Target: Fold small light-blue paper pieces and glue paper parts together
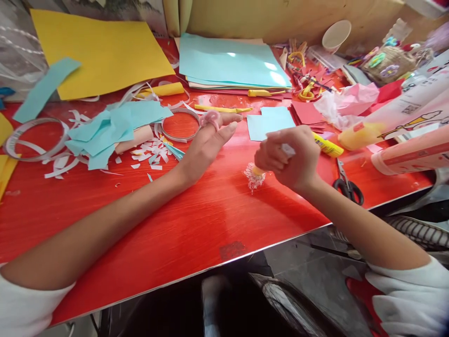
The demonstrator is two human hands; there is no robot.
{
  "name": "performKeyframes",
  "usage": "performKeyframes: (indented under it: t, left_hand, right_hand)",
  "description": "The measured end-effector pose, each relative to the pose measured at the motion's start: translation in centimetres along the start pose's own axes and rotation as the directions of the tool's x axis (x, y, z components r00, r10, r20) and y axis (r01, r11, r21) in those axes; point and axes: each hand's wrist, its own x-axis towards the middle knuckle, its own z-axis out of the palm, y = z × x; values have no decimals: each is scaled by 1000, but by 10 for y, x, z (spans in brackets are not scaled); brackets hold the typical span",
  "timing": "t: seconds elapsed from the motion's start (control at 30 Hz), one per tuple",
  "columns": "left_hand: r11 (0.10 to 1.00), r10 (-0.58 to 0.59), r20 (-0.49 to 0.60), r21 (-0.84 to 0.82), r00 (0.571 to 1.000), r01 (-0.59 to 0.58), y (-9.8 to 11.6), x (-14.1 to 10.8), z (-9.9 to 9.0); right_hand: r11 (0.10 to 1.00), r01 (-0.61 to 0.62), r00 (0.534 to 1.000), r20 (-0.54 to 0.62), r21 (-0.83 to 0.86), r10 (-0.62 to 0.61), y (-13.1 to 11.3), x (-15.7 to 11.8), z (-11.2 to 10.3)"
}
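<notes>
My left hand (206, 142) is held above the middle of the red table (168, 210), its fingers stretched out to the right. A pink loop (209, 120) sits on its fingers. To the right, my right hand (289, 157) is curled closed, with a small whitish piece (288, 150) showing between its fingers; what that piece is I cannot make out. Just beside and below the right fingers is a frayed pale pink tuft (255, 178) with a yellow centre. Behind the hands lie light blue paper squares (270, 122).
Blue paper strips (105, 131), white scraps and tape rolls (37, 139) lie left. Behind are a yellow sheet (105, 56) and blue sheets (231, 61). To the right are a glue stick (328, 145), black-handled scissors (347, 185), a paper cup (336, 36) and pink-white cylinders (414, 147).
</notes>
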Motion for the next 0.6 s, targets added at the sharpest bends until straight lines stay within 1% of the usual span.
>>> performKeyframes:
  t: [0.03,0.07,0.13,0.17,0.2,0.23,0.27,0.3,0.33,0.37,0.4,0.43,0.5,0.53,0.57,0.6]
  left_hand:
    - [1000,1,0,3,1000,-1,0,0,0]
    - [1000,1,0,6,1000,-1,0,0,0]
    - [1000,1,1,8,1000,-1,0,-1,0]
    - [1000,1,3,4,1000,-1,0,-1,0]
    - [1000,0,5,-1,1000,0,0,-1,0]
    - [1000,-2,2,-4,1000,2,0,0,0]
    - [1000,-2,0,-9,1000,2,0,0,0]
    - [1000,-4,0,-12,1000,4,0,0,0]
    - [1000,-11,-3,-7,1000,11,1,1,1]
    - [1000,-16,-6,-2,1000,16,1,1,1]
    - [1000,-19,-9,0,1000,19,2,1,1]
    - [1000,-18,-12,1,1000,18,2,1,2]
    - [1000,-17,-16,-1,1000,17,3,1,2]
    - [1000,-18,-15,-2,1000,18,3,1,2]
    - [1000,-21,-13,2,1000,21,3,1,1]
    - [1000,-27,-11,9,1000,27,2,1,1]
  right_hand:
    - [1000,-1,1000,0,12,1,-2,-1,-1]
    - [999,27,1000,8,26,-27,-7,-2,-3]
    - [990,142,988,55,24,-143,-24,-2,-8]
    - [977,214,973,88,25,-215,-30,-2,-10]
    - [962,271,957,102,36,-273,-33,-2,-10]
    - [955,294,950,102,42,-296,-32,-3,-10]
    - [957,284,953,93,58,-289,-27,-4,-9]
    - [974,215,975,46,73,-219,-19,-5,-7]
    - [990,137,989,50,45,-139,-9,-7,-5]
    - [996,87,993,73,25,-89,0,-9,-3]
    - [999,38,997,71,8,-38,7,-11,-2]
    - [1000,7,997,74,-1,-6,10,-12,-2]
    - [1000,-2,997,77,13,1,4,-14,-7]
    - [999,29,996,82,23,-31,-3,-15,-10]
    - [998,55,995,84,7,-55,-10,-16,-14]
    - [997,42,997,72,-60,-38,-17,-17,-17]
